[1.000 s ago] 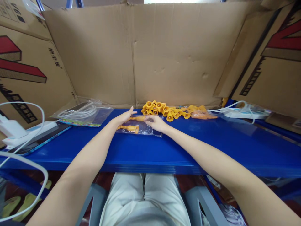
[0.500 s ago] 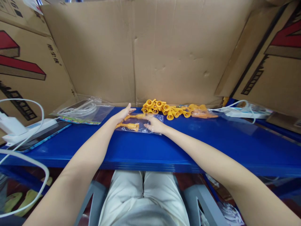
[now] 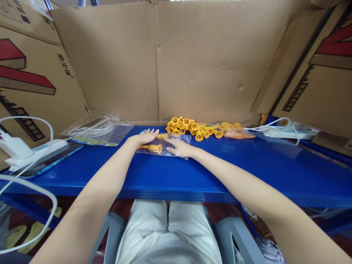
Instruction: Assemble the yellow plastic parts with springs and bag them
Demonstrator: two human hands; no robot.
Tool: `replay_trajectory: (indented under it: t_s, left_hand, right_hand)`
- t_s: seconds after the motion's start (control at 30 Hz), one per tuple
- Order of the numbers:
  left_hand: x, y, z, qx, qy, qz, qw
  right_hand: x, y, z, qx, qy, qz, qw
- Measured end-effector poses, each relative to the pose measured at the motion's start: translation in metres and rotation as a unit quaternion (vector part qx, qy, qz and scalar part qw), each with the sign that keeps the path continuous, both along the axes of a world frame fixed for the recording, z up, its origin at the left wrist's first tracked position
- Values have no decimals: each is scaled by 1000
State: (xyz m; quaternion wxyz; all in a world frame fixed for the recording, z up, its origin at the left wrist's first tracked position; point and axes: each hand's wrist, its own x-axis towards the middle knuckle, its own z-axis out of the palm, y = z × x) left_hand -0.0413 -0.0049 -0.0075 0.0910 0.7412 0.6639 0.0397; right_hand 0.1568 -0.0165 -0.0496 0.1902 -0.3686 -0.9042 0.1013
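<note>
A clear plastic bag lies on the blue table with two yellow-orange, trumpet-shaped plastic pieces in it. The nearer trumpet-shaped piece has its flared end to the right; the farther one is partly covered by my left hand. My left hand lies flat over the left part of the bag, fingers stretched out. On the bag's right part rests my right hand, its fingers extended leftward and apart. Behind my right hand is a pile of similar yellow trumpet-shaped pieces, their flared ends facing me.
A bag of orange pieces lies right of the pile. At the left are a clear bag with a white cable, a phone and a power strip. Cardboard walls the back of the blue table.
My left hand has turned from its edge to palm down and now covers part of the farther piece. The right hand has barely moved.
</note>
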Motion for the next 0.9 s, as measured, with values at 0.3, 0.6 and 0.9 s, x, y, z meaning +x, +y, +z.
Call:
replay_trajectory:
  t_s: [0.3, 0.6, 0.9]
  left_hand:
    - [-3, 10, -4, 8, 64, 18, 998]
    - [-38, 33, -16, 50, 39, 100, 993]
    - [-44, 40, -20, 67, 65, 72, 993]
  right_hand:
    - [12, -16, 28, 114, -49, -62, 990]
    - [73, 5, 62, 130, 24, -438, 889]
    - [136, 37, 29, -25, -101, -498, 861]
